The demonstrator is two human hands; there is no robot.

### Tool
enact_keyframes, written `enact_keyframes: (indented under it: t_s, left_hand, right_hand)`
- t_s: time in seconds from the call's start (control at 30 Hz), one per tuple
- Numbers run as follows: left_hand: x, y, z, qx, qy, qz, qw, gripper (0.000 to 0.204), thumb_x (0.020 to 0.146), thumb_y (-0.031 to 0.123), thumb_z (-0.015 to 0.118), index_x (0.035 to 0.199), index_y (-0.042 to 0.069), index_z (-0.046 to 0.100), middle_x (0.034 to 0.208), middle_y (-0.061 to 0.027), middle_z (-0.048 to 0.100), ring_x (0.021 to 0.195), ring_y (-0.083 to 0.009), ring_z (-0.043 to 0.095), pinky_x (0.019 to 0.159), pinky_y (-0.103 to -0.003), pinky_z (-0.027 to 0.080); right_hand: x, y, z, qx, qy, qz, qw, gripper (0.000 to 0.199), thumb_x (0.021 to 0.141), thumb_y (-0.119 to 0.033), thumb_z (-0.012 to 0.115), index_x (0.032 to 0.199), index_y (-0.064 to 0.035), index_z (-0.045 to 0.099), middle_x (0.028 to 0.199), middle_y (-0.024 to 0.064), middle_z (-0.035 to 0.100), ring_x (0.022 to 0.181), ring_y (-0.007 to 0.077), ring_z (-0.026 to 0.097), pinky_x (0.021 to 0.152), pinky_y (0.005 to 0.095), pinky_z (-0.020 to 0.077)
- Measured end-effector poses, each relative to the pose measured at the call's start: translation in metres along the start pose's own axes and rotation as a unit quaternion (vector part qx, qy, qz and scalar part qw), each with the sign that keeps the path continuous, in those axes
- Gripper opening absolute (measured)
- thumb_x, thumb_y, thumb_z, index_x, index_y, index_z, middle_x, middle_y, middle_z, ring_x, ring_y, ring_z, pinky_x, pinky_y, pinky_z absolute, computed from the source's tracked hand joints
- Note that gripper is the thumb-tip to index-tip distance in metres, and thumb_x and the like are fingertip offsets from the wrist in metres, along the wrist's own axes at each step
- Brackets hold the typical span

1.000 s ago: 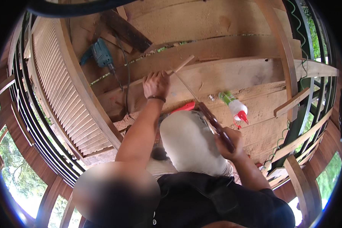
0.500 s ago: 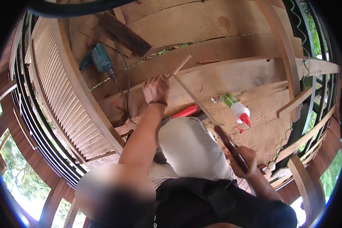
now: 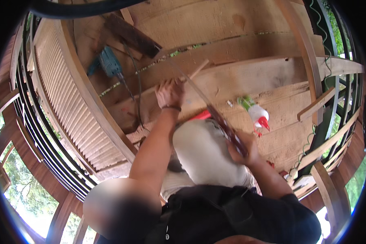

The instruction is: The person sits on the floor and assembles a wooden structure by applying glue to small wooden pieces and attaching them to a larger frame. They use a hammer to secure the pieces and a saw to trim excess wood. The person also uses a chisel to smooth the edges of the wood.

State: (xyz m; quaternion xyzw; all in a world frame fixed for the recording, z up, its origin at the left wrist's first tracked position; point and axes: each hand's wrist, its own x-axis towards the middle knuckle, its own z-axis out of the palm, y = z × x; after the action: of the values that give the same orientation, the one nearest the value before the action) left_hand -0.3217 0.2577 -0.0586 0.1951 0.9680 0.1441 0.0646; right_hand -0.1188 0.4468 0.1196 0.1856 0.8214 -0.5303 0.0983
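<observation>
My left hand (image 3: 171, 92) is closed round a thin wooden stick (image 3: 200, 69), holding it down on the curved plank (image 3: 248, 75). The stick's pale end sticks out past my fingers to the right. A long thin handsaw (image 3: 223, 123), seen almost edge-on, has its dark handle in my right hand (image 3: 246, 147). Its narrow blade crosses the stick right beside my left fingers; its teeth are too blurred to see. A red tool or case (image 3: 201, 115) lies partly hidden by my knee. A white and green glue bottle with a red cap (image 3: 258, 114) lies to the right.
A teal power drill (image 3: 110, 63) with its cable lies at the left, beside a slatted wooden panel (image 3: 75, 89). Dark and pale offcuts (image 3: 132, 35) lie behind it. A long wooden bar (image 3: 305, 53) and a short piece (image 3: 316, 104) stand at the right.
My right hand has pushed the saw forward and to the left, so its handle is closer to the stick. My left hand still holds the stick in nearly the same place.
</observation>
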Motion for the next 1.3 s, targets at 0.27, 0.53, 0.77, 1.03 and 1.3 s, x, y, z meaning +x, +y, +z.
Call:
enact_keyframes:
  t_s: [0.27,0.53,0.77,1.03,1.3]
  left_hand:
    - [-0.001,-0.007,-0.001,0.009,0.018,0.021,1.000,0.026,0.095,0.022,0.050,0.082,0.014,0.072,0.088,-0.0072,0.073,0.090,-0.0273,0.069,0.084,-0.045,0.048]
    - [0.002,-0.006,0.001,0.007,0.022,0.021,1.000,0.028,0.094,0.023,0.054,0.076,0.009,0.070,0.085,-0.0094,0.073,0.087,-0.0276,0.069,0.083,-0.045,0.050]
    - [0.004,-0.008,0.004,0.032,0.027,0.007,0.999,0.032,0.094,0.024,0.052,0.073,0.009,0.071,0.083,-0.0103,0.073,0.085,-0.0279,0.070,0.084,-0.046,0.051]
    - [0.006,-0.011,0.006,0.032,0.015,-0.005,0.999,0.034,0.095,0.024,0.050,0.076,0.008,0.072,0.085,-0.0120,0.074,0.085,-0.0288,0.070,0.085,-0.046,0.051]
    - [0.004,0.000,-0.005,0.022,0.028,-0.032,0.999,0.031,0.097,0.028,0.051,0.085,0.009,0.073,0.088,-0.0102,0.073,0.090,-0.0296,0.069,0.086,-0.046,0.051]
  right_hand:
    - [-0.009,0.010,0.000,-0.030,-0.006,0.020,0.999,0.009,0.074,-0.002,0.071,0.079,-0.0032,0.063,0.066,0.0138,0.060,0.055,0.0329,0.063,0.052,0.0410,0.0488]
    - [-0.041,0.013,-0.008,-0.014,-0.003,-0.026,1.000,0.010,0.076,-0.001,0.069,0.078,-0.0025,0.059,0.065,0.0148,0.055,0.052,0.0358,0.055,0.050,0.0432,0.0417]
    - [-0.070,0.008,-0.031,-0.086,0.010,-0.073,0.994,0.007,0.078,-0.005,0.073,0.082,-0.0035,0.068,0.062,0.0131,0.058,0.054,0.0346,0.061,0.049,0.0404,0.0462]
    - [-0.073,0.012,-0.037,-0.010,0.006,-0.084,0.996,0.016,0.067,0.001,0.069,0.072,-0.0014,0.055,0.062,0.0122,0.047,0.049,0.0324,0.050,0.047,0.0429,0.0395]
    - [-0.011,-0.010,-0.104,-0.238,0.149,-0.203,0.938,0.012,0.079,-0.003,0.068,0.085,0.0014,0.059,0.075,0.0165,0.062,0.060,0.0321,0.061,0.054,0.0391,0.0477]
